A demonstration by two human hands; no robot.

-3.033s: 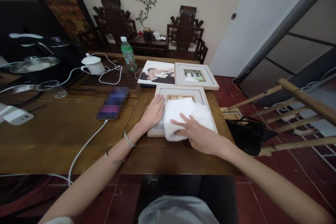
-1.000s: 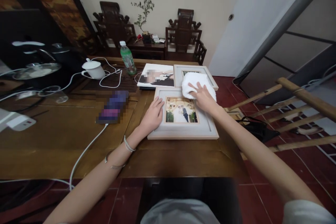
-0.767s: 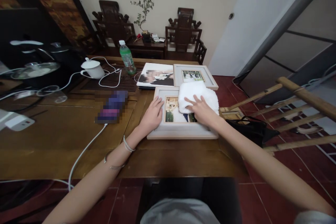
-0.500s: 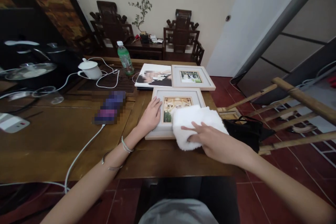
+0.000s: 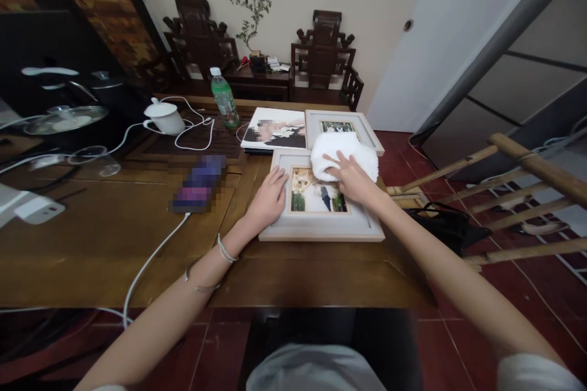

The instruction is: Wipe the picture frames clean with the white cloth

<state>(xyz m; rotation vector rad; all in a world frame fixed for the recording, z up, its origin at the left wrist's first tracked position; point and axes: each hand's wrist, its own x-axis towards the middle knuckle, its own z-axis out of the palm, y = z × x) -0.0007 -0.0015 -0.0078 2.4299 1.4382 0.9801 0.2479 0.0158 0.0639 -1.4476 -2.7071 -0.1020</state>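
Overlapping pale picture frame (image 5: pixel 321 236): thick, fluffy white cloth (image 5: pixel 348 143).

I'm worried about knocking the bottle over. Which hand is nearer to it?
Left. The left hand lies on the near frame's left edge, nearer the person than the bottle and to its right; the right hand is farther right, on the cloth.

Carved chairs (image 5: pixel 323 52) and a potted plant (image 5: pixel 248 30) suggest a home.
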